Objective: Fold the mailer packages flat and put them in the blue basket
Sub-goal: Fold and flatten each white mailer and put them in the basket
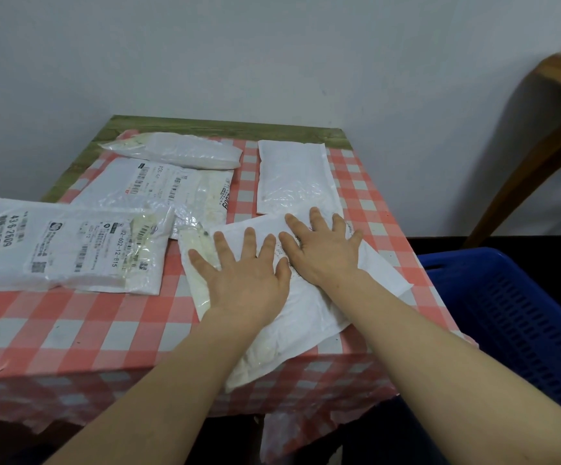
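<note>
Both forearms reach in over the desk (71, 330), left hand (244, 280) and right hand (322, 253) pressing spread, straight fingers (220, 245) on the mailer (306, 317), which overhangs the near edge beside the basket (514, 313) and could slip off or spring unfolded once released.

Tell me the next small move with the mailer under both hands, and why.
Probably fold it in half. Both the left hand and the right hand lie flat, fingers spread, pressing the white mailer on the checked tablecloth, so it looks smoothed already. It still lies unfolded, its near corner past the table edge, and the blue basket waits at the right.
</note>
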Demonstrator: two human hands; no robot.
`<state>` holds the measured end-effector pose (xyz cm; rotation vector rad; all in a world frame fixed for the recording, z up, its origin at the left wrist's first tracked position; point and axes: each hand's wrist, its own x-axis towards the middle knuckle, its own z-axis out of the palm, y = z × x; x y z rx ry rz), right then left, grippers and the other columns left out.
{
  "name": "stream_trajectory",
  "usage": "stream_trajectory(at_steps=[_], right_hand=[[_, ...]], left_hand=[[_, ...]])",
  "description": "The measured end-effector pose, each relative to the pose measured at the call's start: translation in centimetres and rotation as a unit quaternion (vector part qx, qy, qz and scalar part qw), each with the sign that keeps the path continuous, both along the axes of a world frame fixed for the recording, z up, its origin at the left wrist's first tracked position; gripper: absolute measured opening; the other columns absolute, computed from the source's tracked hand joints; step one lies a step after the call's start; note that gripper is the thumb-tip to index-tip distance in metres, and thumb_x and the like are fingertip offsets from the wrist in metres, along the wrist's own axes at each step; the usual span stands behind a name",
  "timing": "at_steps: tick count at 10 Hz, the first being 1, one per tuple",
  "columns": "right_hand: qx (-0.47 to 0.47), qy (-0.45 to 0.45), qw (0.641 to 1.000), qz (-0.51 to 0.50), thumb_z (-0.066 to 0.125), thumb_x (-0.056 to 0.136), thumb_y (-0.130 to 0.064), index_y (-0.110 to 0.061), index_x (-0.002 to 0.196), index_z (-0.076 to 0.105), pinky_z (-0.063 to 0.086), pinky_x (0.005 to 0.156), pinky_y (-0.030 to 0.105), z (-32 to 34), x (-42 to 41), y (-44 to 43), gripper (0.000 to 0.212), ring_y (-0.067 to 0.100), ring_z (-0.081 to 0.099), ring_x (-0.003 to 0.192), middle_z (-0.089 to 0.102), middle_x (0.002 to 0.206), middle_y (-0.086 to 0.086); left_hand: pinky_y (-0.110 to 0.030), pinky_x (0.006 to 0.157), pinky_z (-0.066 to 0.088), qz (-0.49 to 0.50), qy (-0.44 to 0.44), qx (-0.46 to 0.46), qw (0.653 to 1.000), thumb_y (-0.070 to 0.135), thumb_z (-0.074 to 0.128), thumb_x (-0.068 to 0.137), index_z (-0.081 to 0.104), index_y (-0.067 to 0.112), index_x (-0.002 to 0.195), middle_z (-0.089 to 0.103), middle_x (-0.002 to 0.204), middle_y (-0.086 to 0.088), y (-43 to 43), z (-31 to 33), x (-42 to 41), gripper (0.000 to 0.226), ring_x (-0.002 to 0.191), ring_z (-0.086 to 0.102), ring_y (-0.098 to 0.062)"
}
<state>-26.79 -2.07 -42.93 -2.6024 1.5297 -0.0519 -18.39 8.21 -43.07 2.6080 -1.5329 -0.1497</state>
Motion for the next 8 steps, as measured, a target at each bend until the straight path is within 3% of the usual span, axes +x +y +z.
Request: stream_trajectory(at_steps=[4, 6, 7, 8], right_hand=[[0.004, 0.0, 1.0, -0.003, 0.012, 0.095, -0.061, -0.049, 0.147, 0.01, -0.001, 0.111, 0.063, 0.0, -0.1, 0.2, 0.053, 0.032, -0.004, 0.146, 0.001, 0.16, -0.004], [0.065, -0.063, 0.996, 0.012, 0.016, 0.099, -0.052, -0.052, 0.146, 0.008, -0.018, 0.11, 0.058, 2.2, -1.4, 0.6, 0.048, 0.032, -0.024, 0.143, -0.015, 0.159, -0.003], [0.026, -0.042, 0.999, -0.01, 0.013, 0.099, -0.051, -0.051, 0.146, 0.002, -0.018, 0.108, 0.061, 2.3, -3.1, 2.0, 0.048, 0.036, -0.025, 0.142, -0.021, 0.158, -0.002], [0.04, -0.03, 0.998, -0.028, 0.007, 0.096, -0.06, -0.054, 0.145, -0.004, -0.014, 0.109, 0.065, 0.6, -4.2, 3.4, 0.051, 0.038, -0.018, 0.143, -0.024, 0.157, -0.005]], left_hand=[[-0.07, 0.104, -0.011, 0.0, 0.003, 0.016, 1.0, 0.054, 0.008, 0.096, 0.001, 0.039, 0.15, -0.006, 0.16, 0.007, 0.1, 0.3, -0.1, 0.056, 0.143, -0.016, -0.04], [-0.065, 0.103, -0.022, -0.007, 0.069, 0.046, 0.997, 0.056, 0.005, 0.096, -0.005, 0.042, 0.148, -0.017, 0.158, 0.006, 0.1, 2.1, 0.5, 0.054, 0.141, -0.026, -0.035], [-0.065, 0.101, -0.024, -0.036, 0.003, 0.014, 0.999, 0.053, 0.006, 0.097, -0.005, 0.043, 0.148, -0.017, 0.158, 0.005, 1.6, 2.1, -1.0, 0.053, 0.141, -0.024, -0.038], [-0.068, 0.103, -0.018, -0.029, 0.0, 0.006, 1.0, 0.054, 0.003, 0.096, -0.007, 0.044, 0.147, -0.015, 0.159, 0.007, 2.7, 0.6, -2.3, 0.053, 0.142, -0.019, -0.04]])
